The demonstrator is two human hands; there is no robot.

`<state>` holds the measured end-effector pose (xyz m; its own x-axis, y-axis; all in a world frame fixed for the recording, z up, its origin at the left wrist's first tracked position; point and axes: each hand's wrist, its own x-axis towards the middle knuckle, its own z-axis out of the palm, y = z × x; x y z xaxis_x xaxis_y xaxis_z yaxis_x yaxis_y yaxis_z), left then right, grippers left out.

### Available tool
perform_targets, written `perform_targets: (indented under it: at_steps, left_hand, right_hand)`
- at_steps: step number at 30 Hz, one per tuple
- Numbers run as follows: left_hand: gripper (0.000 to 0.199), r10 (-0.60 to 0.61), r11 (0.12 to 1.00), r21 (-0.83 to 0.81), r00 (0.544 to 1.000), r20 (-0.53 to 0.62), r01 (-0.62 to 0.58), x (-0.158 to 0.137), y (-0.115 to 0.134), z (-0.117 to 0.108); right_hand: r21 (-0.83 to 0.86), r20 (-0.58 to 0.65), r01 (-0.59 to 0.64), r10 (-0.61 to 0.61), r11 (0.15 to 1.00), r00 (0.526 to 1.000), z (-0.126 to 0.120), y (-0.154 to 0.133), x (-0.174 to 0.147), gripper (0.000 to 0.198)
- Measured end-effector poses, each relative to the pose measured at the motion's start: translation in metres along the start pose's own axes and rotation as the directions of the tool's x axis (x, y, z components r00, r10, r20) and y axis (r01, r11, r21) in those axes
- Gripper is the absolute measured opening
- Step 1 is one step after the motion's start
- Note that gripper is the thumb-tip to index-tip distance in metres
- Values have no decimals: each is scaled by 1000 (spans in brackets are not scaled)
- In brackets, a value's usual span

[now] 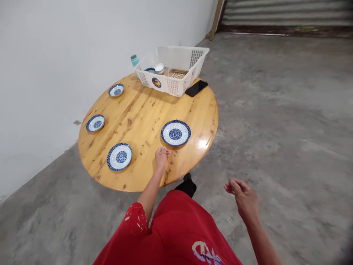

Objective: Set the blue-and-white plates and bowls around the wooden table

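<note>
My left hand (162,157) is over the near part of the round wooden table (146,121), just below a blue-and-white plate (175,133). Its fingers are curled closed, and I see nothing in them. Beyond the table edge, my right hand (246,200) hangs above the floor, slightly blurred, with its fingers bent together and nothing visible in them. To the left of my left hand lies another patterned plate (120,156). Farther along the left rim are a smaller-looking plate (95,123) and one more dish (116,90) in the same pattern.
A white plastic basket (168,86) at the far side holds white bowls (159,68), a blue-patterned dish (150,70) and chopstick-like sticks (179,71). Beside it are a turquoise bottle (135,60) and a black phone (196,88). A white wall (55,55) stands close on the left.
</note>
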<state>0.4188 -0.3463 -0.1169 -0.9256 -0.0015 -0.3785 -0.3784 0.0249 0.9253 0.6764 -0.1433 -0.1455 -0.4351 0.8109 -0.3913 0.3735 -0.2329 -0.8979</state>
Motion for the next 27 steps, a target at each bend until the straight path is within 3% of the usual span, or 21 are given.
perform_targets:
  at_steps: [3,6,12,17,22,27]
  left_hand:
    - [23,31,997,72,998,-45,-27,15,0,13]
    - [28,46,987,153,998,-44,-39,23,-1,21]
    - [34,33,965,261,992,-119,-1,31,-4,32]
    - [34,-4,963,265,984,-178,52,33,-1,38]
    - [35,-19,969,239,983,-183,63,36,0,51]
    - [35,-31,964,254,979,-201,83,39,-3,68]
  right_hand:
    - [-35,161,39,-32,999,986,41,-57,47,53]
    - [-129,354,126,-73,984,932,89,-99,84,56]
    - [-155,521,111,-14,982,853,162,-124,124,59]
    - [-200,522,69,47,977,852,182,-122,138,56]
    - [-215,499,85,35,973,866,187,-123,158,46]
    - [-210,526,104,23,972,850,187,-130,179,41]
